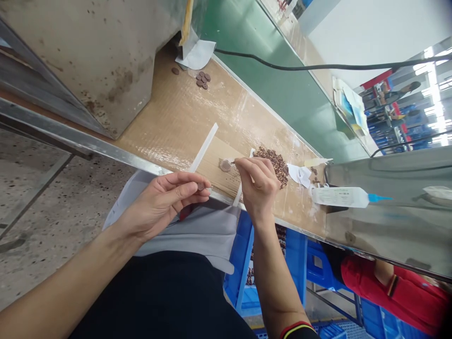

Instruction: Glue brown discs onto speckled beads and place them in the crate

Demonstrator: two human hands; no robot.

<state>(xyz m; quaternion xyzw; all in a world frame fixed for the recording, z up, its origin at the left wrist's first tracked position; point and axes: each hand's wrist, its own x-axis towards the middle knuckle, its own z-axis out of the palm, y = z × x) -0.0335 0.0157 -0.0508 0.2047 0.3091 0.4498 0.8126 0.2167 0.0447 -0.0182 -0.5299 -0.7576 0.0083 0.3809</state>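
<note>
A small brown disc (201,186) is pinched between thumb and forefinger of the left hand (165,200), held just over the bench edge (106,149). The right hand (257,181) is closed on a thin tool (233,163), its tip set at a pale round piece (225,165) lying on the cardboard (176,117). A white strip (204,147) lies slantwise between the hands. A heap of brown parts (273,162) sits just beyond the right hand, touching nothing held. More discs (203,79) are scattered far up the cardboard. A white bottle with blue tip (341,197) lies to the right. A red sleeve (399,292) is seen below the bench.
</note>
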